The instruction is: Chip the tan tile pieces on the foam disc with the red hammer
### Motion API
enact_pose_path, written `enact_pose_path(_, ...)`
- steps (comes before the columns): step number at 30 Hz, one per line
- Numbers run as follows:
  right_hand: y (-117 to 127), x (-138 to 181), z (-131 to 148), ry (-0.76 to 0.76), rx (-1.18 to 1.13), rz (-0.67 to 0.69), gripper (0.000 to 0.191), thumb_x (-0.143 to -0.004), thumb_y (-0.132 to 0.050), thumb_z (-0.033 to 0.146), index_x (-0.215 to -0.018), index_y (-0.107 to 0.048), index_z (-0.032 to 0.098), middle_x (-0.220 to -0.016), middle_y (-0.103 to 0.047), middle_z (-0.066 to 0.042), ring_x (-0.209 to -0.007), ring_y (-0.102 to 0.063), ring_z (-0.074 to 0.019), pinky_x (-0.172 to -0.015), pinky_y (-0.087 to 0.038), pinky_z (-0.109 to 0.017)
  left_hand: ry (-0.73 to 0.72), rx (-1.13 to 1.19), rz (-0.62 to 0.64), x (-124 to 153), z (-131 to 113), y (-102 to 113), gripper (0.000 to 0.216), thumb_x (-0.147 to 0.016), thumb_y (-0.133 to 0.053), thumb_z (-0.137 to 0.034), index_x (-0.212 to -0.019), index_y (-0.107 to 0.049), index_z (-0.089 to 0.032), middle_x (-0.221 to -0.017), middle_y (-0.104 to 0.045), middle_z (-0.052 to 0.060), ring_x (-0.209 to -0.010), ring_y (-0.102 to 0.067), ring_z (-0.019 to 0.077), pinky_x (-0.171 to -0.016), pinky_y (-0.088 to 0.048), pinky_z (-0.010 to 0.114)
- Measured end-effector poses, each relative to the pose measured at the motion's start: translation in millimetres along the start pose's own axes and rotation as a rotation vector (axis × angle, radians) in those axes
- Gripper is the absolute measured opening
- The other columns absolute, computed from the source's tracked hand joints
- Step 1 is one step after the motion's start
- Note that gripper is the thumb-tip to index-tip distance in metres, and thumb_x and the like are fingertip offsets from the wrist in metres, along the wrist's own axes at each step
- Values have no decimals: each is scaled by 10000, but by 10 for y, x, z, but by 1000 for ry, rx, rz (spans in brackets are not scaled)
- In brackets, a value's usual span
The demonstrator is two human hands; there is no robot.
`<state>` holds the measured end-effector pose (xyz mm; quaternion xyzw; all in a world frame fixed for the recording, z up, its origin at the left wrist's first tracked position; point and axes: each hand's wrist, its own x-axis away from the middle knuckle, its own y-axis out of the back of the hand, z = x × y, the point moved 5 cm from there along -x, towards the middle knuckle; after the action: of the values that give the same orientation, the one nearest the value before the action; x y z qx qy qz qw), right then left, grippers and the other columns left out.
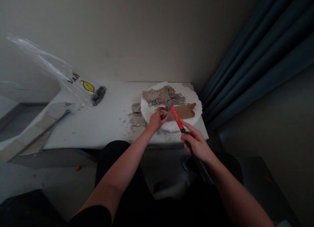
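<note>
The hammer [176, 117] is extending over the white pad [199, 102] on the bench [110, 129], its long axis running from lower right to upper left, head pointing away from the person. The right hand [196, 142] is gripping the handle. The left hand [156, 120] is curling beside the head; whether it is pinching anything, cannot tell.
</note>
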<state>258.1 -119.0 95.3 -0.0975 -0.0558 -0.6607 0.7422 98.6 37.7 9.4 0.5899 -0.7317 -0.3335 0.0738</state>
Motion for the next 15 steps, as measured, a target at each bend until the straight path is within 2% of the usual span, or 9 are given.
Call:
enact_pose_path(3,-26,1,-21,-24,6,-10,682,-864,-581,315,-1525,-422,274,-663,-524,87,-334,-419,-56,-289,-310,-181,-3,5,-8,1,-3,-10,427,-812,-671,-211,-1170,-439,-210,-850,-704,-3,-724,-649,122,-681,-473,247)
enact_pose_path(7,-1,13,19,33,-30,-15,703,-874,-588,332,-1546,-380,300,-690,-530,85,-351,-437,-54,-300,-322,-177,-8,8,-5,-2,-1,-27,454,-797,-669,-187,-1173,-417,-212,-785,-679,-33,-680,-623,115,-666,-461,244)
enact_pose_path(12,-15,-21,-49,-42,-6,-7,701,-861,-584,326,-1537,-401,280,-661,-521,90,-333,-415,-53,-288,-303,-175,-21,54,-19,1,20,-33,455,-796,-659,-173,-1174,-410,-210,-818,-678,-22,-683,-615,107,-653,-451,239)
enact_pose_path(15,-32,-30,-52,-11,-23,-9,705,-867,-584,325,-1544,-387,297,-679,-524,88,-336,-421,-50,-292,-307,-176,-29,54,-10,1,27,-43,463,-793,-654,-162,-1176,-401,-213,-792,-668,-38,-672,-604,102,-650,-444,232)
